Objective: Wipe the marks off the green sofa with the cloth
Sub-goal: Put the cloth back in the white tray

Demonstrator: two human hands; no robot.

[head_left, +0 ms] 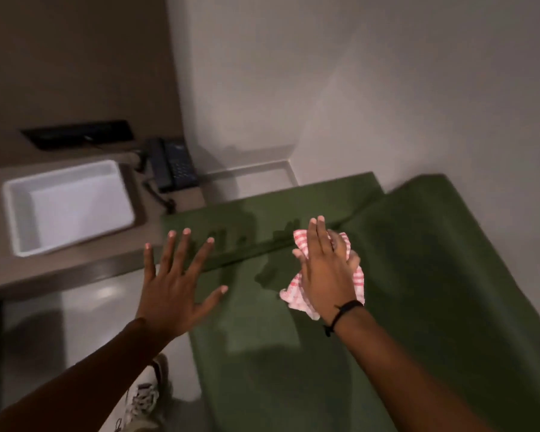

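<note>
A green sofa (418, 307) fills the lower right, its armrest (262, 207) running toward the left. My right hand (325, 269) presses a red-and-white checked cloth (296, 294) flat on the seat, close to the armrest seam. Dark damp-looking marks (267, 272) show on the fabric just left of the cloth and along the armrest. My left hand (175, 285) hovers with fingers spread wide over the sofa's left edge, holding nothing.
A brown counter (75, 266) stands left of the sofa with a white plastic tub (16, 213) and a black desk phone (172, 166) on it. Grey walls close in behind. A shoe (144, 397) rests on the glossy floor below.
</note>
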